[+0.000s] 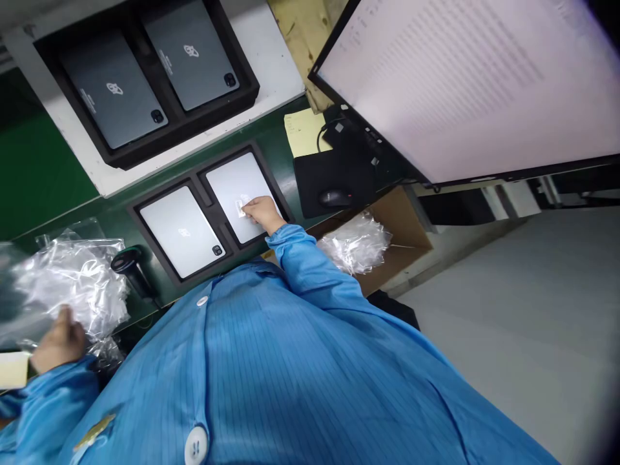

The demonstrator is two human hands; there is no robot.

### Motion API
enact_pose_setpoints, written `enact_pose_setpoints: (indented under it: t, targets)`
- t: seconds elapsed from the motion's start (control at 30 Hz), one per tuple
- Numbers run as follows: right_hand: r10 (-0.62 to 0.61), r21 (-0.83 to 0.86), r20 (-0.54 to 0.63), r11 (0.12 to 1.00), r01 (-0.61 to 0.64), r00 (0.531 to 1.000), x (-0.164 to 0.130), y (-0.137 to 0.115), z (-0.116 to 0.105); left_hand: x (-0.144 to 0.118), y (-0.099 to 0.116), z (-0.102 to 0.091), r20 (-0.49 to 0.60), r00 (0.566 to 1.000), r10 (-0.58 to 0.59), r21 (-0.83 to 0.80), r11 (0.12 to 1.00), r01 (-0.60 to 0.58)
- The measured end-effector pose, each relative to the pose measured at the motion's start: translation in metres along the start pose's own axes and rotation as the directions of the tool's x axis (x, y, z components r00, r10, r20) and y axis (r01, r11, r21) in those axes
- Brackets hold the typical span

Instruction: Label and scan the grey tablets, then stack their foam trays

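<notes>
My right hand (264, 214) is over a silver tablet (227, 177), with thumb and finger pinched on a small white label-like piece (239, 208) near the logo. That tablet lies back up in the right recess of a dark foam tray (203, 201). A second silver tablet (180, 236) fills the left recess, its camera at the near right corner. At the far left, my left hand (61, 343) is closed at the edge of a heap of clear plastic bags (80, 278). It appears to grip a clear plastic bag (19, 320), which is smeared by motion.
A barcode scanner (133, 270) lies between bags and tray. Behind, another foam tray (181, 123) holds two dark tablets. A mouse (335, 197) rests on its black pad (310, 177), below a large monitor (465, 84). To the right, a cardboard box (404, 229) holds crumpled plastic.
</notes>
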State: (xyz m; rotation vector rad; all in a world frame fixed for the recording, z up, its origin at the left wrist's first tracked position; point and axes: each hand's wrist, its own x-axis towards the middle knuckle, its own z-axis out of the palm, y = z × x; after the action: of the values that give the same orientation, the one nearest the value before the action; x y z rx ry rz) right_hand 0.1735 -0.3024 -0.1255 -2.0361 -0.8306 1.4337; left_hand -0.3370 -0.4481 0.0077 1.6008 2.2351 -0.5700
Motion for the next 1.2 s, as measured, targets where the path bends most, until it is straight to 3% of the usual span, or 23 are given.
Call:
enact_pose_setpoints:
  t: [0.07,0.13,0.2,0.3,0.4,0.6,0.93,1.2]
  targets:
    - [0.001,-0.003,0.010,1.000,-0.001,1.000,-0.002,-0.002,-0.001,0.002,0.021,0.017,0.122,0.978,-0.168,0.079,0.984,0.159]
    - [0.001,-0.002,0.015,1.000,-0.001,1.000,-0.003,-0.004,-0.002,0.001,0.043,0.034,0.204,0.943,-0.262,0.036,0.965,0.260]
    - [0.003,0.000,0.019,1.000,-0.003,1.000,-0.002,-0.005,-0.003,-0.005,0.058,0.049,0.115,0.967,-0.228,-0.135,0.961,0.243]
    - [0.017,-0.002,0.027,1.000,-0.017,0.999,0.000,-0.004,-0.003,-0.015,0.062,0.069,-0.109,0.986,-0.124,-0.326,0.942,0.082]
    - [0.028,-0.003,0.044,1.000,-0.028,0.999,0.003,-0.002,-0.003,-0.017,0.058,0.080,-0.172,0.983,-0.068,-0.382,0.924,-0.003]
    - [0.036,0.002,0.044,0.999,-0.036,0.998,0.002,-0.004,-0.003,-0.011,0.058,0.084,-0.135,0.986,-0.096,-0.349,0.936,0.043]
    - [0.034,0.011,0.058,0.999,-0.035,0.998,0.000,-0.007,-0.005,-0.012,0.062,0.087,-0.151,0.987,-0.053,-0.363,0.932,-0.006]
    - [0.039,0.005,0.063,0.999,-0.039,0.997,0.002,-0.005,-0.004,-0.016,0.078,0.081,-0.159,0.985,-0.072,-0.354,0.935,0.011]
